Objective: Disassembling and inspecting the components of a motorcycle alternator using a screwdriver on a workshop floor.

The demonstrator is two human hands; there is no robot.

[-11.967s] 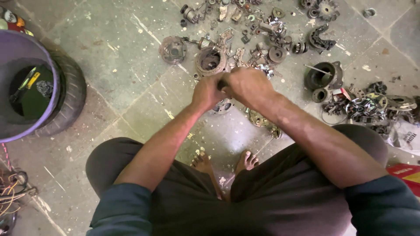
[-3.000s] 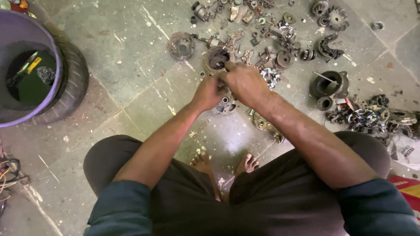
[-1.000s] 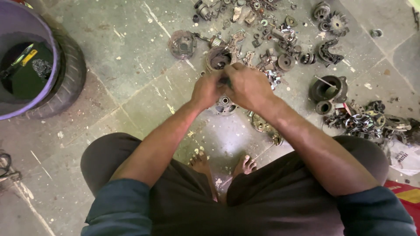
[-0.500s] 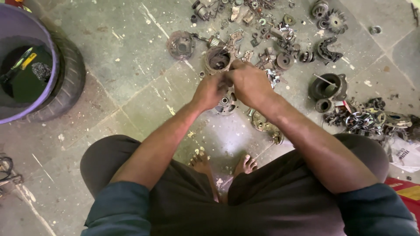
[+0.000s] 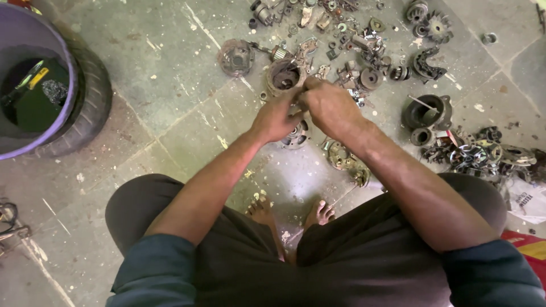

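Head view, looking down on a person squatting on a stone-tiled floor [image 5: 170,91]. The left hand [image 5: 277,116] and right hand [image 5: 330,108] meet above the floor, fingers curled inward toward each other; both close on something small held between them, but the hands hide the item, so what each grip contains cannot be told. The hands are raised clear of the floor, probably so that the piece can be turned and worked from both sides.

Directly beneath the hands lies a round metal part [image 5: 296,136] with a central hub, partly covered by the left hand. Just beyond the fingertips stands a rusty cup-shaped housing [image 5: 284,77], open side up. A flat rusty disc [image 5: 235,57] lies to its left. Near the right forearm rests a corroded plate [image 5: 341,154].

Loose scrap pieces [image 5: 364,51] spread in an arc along the far side, all within arm's reach of the squatting position. A dark cylindrical housing [image 5: 427,112] with a thin rod across it sits to the right; a heap of ring-shaped parts [image 5: 472,153] lies further right.

At far left a purple tub [image 5: 54,74] sits nested in a tyre [image 5: 94,102], which seemingly steadies it; the tub holds dark liquid. Bare feet [image 5: 290,213] show between the knees.
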